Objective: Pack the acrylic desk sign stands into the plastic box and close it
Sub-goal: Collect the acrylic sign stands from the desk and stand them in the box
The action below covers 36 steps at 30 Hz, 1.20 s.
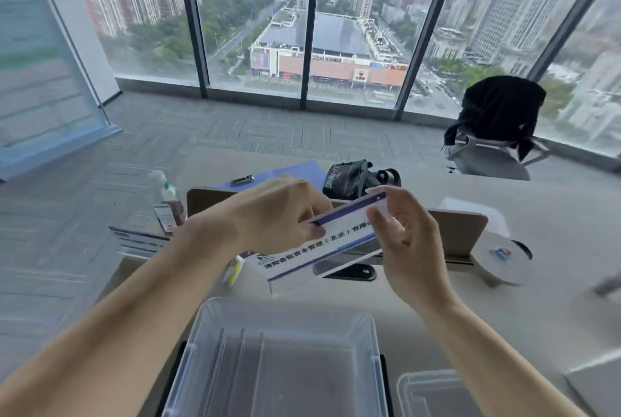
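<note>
An acrylic desk sign stand (331, 242) with a white printed card and blue stripes hangs tilted in the air above the table. My left hand (279, 211) pinches its left end. My right hand (403, 235) grips its right end with fingers curled around the edge. Below, at the near edge, stands the clear plastic box (373, 342), open on top, with several clear stands upright along its left side. The box's clear lid (433, 393) lies flat on the table at the lower right. More sign stands (141, 238) lie stacked to the left.
A drink bottle (168, 201), a blue clipboard (295, 173) and a black bag (356, 179) sit at the table's far side. A wooden board (463, 231) stands across the middle, a roll of tape (504, 258) to its right. A chair with a black jacket (497, 114) stands by the window.
</note>
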Each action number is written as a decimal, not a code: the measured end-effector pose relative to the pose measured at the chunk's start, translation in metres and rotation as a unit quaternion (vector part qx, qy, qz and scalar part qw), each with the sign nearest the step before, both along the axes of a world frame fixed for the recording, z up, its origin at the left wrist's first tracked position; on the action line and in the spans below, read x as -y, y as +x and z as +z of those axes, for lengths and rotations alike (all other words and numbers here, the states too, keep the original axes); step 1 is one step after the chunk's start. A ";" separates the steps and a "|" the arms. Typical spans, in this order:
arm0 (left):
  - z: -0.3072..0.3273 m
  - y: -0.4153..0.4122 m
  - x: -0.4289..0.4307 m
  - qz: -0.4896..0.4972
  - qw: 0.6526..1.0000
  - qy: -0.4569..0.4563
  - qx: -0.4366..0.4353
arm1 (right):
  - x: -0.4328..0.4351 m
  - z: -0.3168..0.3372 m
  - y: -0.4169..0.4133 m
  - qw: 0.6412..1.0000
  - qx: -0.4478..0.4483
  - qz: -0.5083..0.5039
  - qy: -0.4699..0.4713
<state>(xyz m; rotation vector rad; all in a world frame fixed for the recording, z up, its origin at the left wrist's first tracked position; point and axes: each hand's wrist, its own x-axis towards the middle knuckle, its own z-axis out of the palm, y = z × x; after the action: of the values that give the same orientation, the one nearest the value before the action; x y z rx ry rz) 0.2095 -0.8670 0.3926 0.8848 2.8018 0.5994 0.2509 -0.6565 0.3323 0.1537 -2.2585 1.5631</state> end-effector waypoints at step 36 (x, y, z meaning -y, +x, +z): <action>-0.348 0.091 -0.015 0.301 0.892 0.007 0.336 | 0.077 -0.328 0.076 0.830 0.548 -0.001 -0.104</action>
<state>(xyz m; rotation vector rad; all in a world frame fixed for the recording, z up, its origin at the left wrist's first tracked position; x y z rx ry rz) 0.3008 -0.8515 0.0445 -0.2233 2.3590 0.8026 0.3264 -0.7334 0.0043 -1.0793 -2.7551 2.2163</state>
